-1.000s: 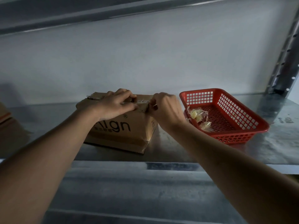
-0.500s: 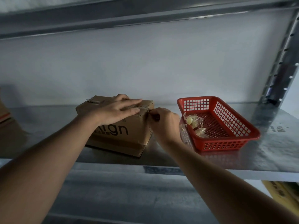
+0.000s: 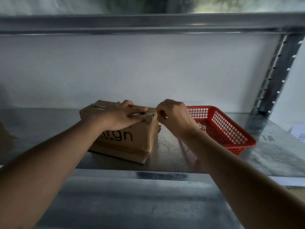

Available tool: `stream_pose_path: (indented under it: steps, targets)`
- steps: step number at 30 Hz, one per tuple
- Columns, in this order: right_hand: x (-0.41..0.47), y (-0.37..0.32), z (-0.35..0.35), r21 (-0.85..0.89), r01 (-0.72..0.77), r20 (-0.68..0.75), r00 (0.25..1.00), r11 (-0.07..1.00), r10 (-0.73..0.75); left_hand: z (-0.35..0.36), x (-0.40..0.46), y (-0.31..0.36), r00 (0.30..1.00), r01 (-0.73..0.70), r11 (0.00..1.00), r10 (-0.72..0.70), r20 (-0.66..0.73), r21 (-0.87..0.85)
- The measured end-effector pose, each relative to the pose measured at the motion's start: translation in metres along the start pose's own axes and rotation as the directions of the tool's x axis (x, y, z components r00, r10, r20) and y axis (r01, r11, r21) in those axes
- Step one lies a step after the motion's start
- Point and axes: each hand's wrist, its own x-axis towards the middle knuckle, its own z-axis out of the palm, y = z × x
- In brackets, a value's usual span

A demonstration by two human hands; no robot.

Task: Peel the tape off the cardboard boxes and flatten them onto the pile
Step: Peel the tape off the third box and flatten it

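A small brown cardboard box [image 3: 132, 142] with dark lettering stands on a metal shelf [image 3: 168, 156]. My left hand [image 3: 122, 116] lies flat on the box's top with straight fingers, pressing it down. At the box's top right corner my right hand [image 3: 173, 118] pinches the end of a strip of clear tape [image 3: 148, 114] that runs along the top seam. More tape shows at the top's far left corner. The rest of the seam is hidden under my left hand.
A red plastic mesh basket [image 3: 231, 129] stands right of the box, with crumpled tape scraps partly hidden behind my right wrist. A perforated steel upright [image 3: 277, 76] rises at the right. Another cardboard piece [image 3: 5, 134] shows at the left edge. A shelf beam runs overhead.
The view has tilted upward. My right hand has risen slightly at the box's top right corner, fingers pinching the tape end. My left hand stays pressed on the box top.
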Motion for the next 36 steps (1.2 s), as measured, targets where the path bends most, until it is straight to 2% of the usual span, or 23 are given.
stream_pose_path:
  steps: [3,5,7,11,16,18,20,21,23,25,27,29,32,34,36]
  targets:
    - [0.002,-0.001,0.000,0.222,-0.160,-0.039,0.984,0.962,0.172,-0.003,0.006,0.007,1.000,-0.024,0.996,0.024,-0.008,-0.084]
    - [0.000,0.000,0.000,0.330,-0.254,0.019,0.965,0.909,0.263,0.001,0.008,0.015,0.994,-0.108,0.976,0.099,-0.056,-0.191]
    - [-0.002,-0.002,-0.001,0.372,-0.287,0.078,0.957,0.883,0.279,0.007,0.007,0.019,0.984,-0.175,0.956,0.160,-0.082,-0.235]
    - [-0.002,-0.003,-0.002,0.308,-0.299,0.080,0.954,0.903,0.288,0.008,0.008,0.014,0.984,-0.177,0.970,0.171,-0.053,-0.165]
    - [0.002,-0.004,-0.001,0.225,-0.408,0.062,0.912,0.885,0.405,0.008,0.005,0.009,0.981,-0.195,0.971,0.190,-0.051,-0.136]
    - [0.003,-0.004,-0.003,0.245,-0.426,0.072,0.904,0.871,0.422,0.009,0.005,0.007,0.980,-0.196,0.972,0.191,-0.047,-0.127]
    - [0.005,-0.007,-0.005,0.273,-0.423,0.079,0.905,0.864,0.418,0.008,0.007,0.007,0.979,-0.203,0.973,0.201,-0.032,-0.112]
    - [0.007,-0.008,-0.005,0.230,-0.394,0.069,0.919,0.890,0.389,0.007,0.007,0.007,0.978,-0.210,0.973,0.209,-0.023,-0.100]
    - [0.009,-0.011,-0.006,0.039,-0.269,0.077,0.961,0.962,0.265,0.006,0.008,0.006,0.974,-0.227,0.971,0.227,-0.007,-0.076]
    - [0.009,-0.015,-0.007,-0.132,-0.097,0.158,0.980,0.987,0.117,0.006,0.008,0.004,0.968,-0.251,0.966,0.252,0.007,-0.067]
    - [0.008,-0.019,-0.008,-0.192,0.048,0.240,0.971,0.980,0.000,0.005,0.005,0.005,0.963,-0.267,0.961,0.268,0.013,-0.070]
    - [0.008,-0.024,-0.008,-0.196,0.128,0.273,0.959,0.972,-0.071,0.004,0.002,0.006,0.965,-0.260,0.961,0.263,0.019,-0.088]
    - [0.013,-0.029,-0.010,-0.159,0.113,0.219,0.973,0.981,-0.077,0.005,-0.003,0.006,0.963,-0.266,0.961,0.268,0.020,-0.072]
    - [0.015,-0.032,-0.008,-0.073,0.002,0.155,0.988,0.997,0.010,0.005,-0.003,0.005,0.966,-0.259,0.965,0.260,0.010,-0.032]
    - [0.019,-0.036,-0.004,-0.012,-0.165,0.139,0.976,0.986,0.165,0.005,-0.002,0.004,0.964,-0.266,0.964,0.266,0.019,-0.011]
